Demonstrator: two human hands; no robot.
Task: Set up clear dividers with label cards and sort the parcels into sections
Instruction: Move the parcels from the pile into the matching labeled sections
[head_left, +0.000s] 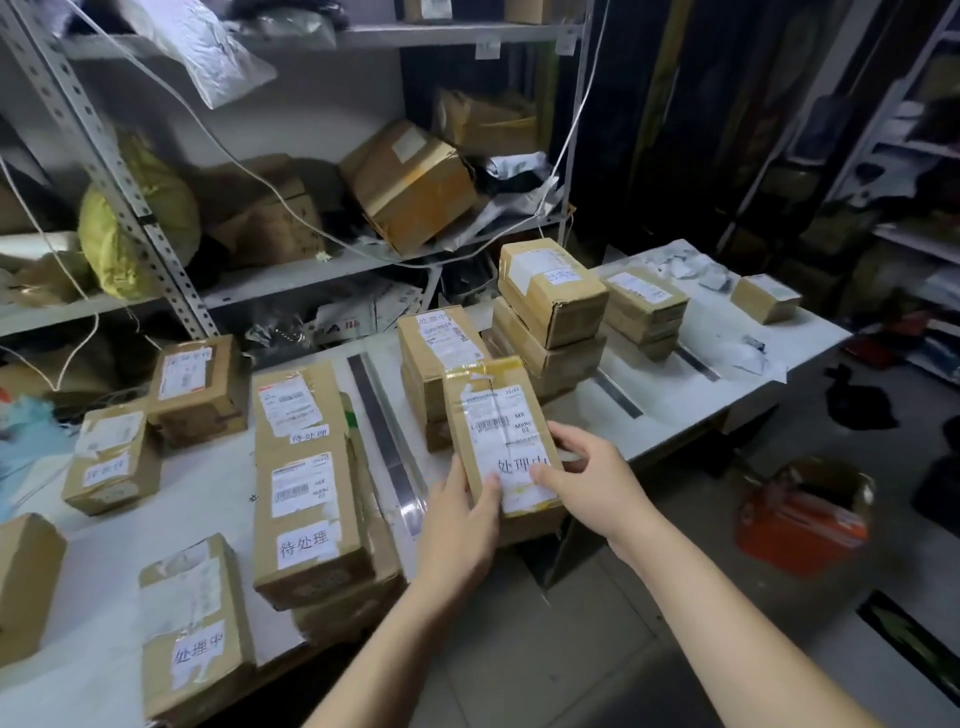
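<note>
The left hand (457, 519) and right hand (587, 483) both grasp the near end of a parcel (498, 431) at the table's (701, 374) near edge, just right of the clear divider (387, 441) — held so low, it could tip and drop to the floor.

Centre parcel (501, 441): brown cardboard, yellow tape across the top end, white label with a black barcode and black characters.
Long parcel (306, 499), lower centre-left: brown, white labels printed in black.
Desk (218, 478): white.
Divider strip (384, 431), centre: dark grey.
Sack (135, 228), upper left: yellow-green.
Shelving (104, 156), upper left: pale grey metal, rows of punched holes.
Cord (234, 156): white.
Open box (800, 525), lower right: orange-red with brown flaps.
Bundle (26, 441), left edge: light blue.
Floor (597, 649): grey.
</note>
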